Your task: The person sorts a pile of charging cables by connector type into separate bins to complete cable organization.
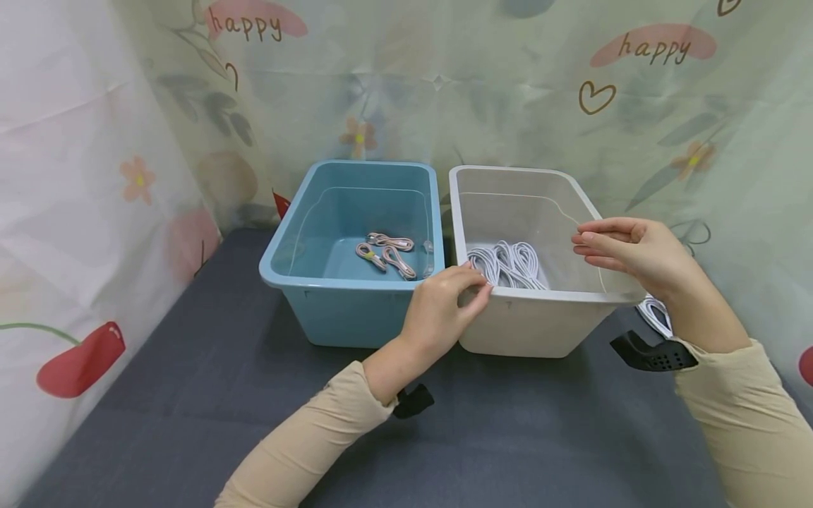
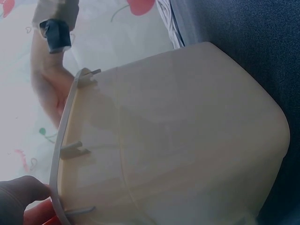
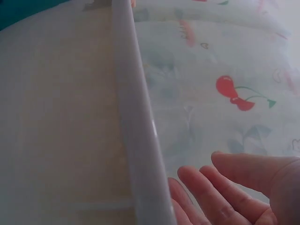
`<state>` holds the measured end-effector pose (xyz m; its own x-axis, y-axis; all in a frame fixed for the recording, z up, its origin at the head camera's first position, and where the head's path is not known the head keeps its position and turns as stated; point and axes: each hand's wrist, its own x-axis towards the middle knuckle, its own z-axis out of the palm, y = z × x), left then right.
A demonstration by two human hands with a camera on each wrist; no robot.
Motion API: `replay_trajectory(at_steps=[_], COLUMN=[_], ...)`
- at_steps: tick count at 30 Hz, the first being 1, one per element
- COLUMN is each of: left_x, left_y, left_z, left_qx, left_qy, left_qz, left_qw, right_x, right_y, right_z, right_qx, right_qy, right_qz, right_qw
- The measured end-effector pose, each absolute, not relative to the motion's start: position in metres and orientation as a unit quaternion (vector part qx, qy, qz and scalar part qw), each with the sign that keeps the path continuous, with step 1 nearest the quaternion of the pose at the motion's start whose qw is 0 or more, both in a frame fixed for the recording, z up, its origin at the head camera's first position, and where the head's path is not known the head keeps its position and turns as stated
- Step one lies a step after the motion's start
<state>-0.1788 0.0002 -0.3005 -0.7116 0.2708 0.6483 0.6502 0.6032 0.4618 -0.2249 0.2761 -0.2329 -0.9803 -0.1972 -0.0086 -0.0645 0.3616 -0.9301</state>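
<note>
A whitish plastic bin (image 1: 540, 324) stands on the dark cloth, with bundled white cables (image 1: 513, 264) lying inside it. My left hand (image 1: 443, 310) holds its near left corner; the left wrist view shows the thumb and fingers on either side of the rim (image 2: 55, 154). Above the bin's right side is my right hand (image 1: 638, 255), its fingers extended and nothing in them. The right wrist view has this hand (image 3: 234, 192) beside the bin's rim, palm partly visible. Whether its fingertips touch the rim cannot be told.
Close on the left stands a blue bin (image 1: 352, 310) holding 3 small bundles of pinkish cable (image 1: 396, 262). Another white cable (image 1: 655, 316) lies on the cloth (image 1: 190, 423) right of the whitish bin, partly hidden by my right arm. A printed curtain (image 1: 406, 85) hangs behind.
</note>
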Motion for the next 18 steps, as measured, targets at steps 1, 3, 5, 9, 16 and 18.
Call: replay_trajectory(at_steps=[1,3,5,9,16,18], left_x=[-0.179,-0.179,-0.179,-0.179,-0.180,-0.180], left_y=[0.000,0.001,0.001,0.000,0.000,0.000], left_z=[-0.301,-0.301,-0.301,-0.301,-0.302,-0.302], left_qx=[-0.269,-0.269,-0.269,-0.271,-0.271,-0.271], left_qy=[-0.854,-0.855,-0.854,-0.853,-0.853,-0.853], left_qz=[-0.354,-0.354,-0.356,-0.359,-0.356,-0.355], left_qw=[0.268,0.268,0.267,0.266,0.270,0.269], right_x=[-0.223,-0.220,-0.216,-0.211,-0.201,-0.200], right_y=[0.279,0.283,0.286,0.293,0.312,0.317], right_z=[-0.234,-0.237,-0.240,-0.245,-0.254,-0.257], right_qx=[-0.084,-0.084,-0.085,-0.087,-0.069,-0.067], right_qy=[0.813,0.802,0.784,0.748,0.705,0.689], right_qz=[-0.573,-0.589,-0.614,-0.658,-0.705,-0.722], right_qw=[0.058,0.051,0.046,0.032,0.005,-0.010])
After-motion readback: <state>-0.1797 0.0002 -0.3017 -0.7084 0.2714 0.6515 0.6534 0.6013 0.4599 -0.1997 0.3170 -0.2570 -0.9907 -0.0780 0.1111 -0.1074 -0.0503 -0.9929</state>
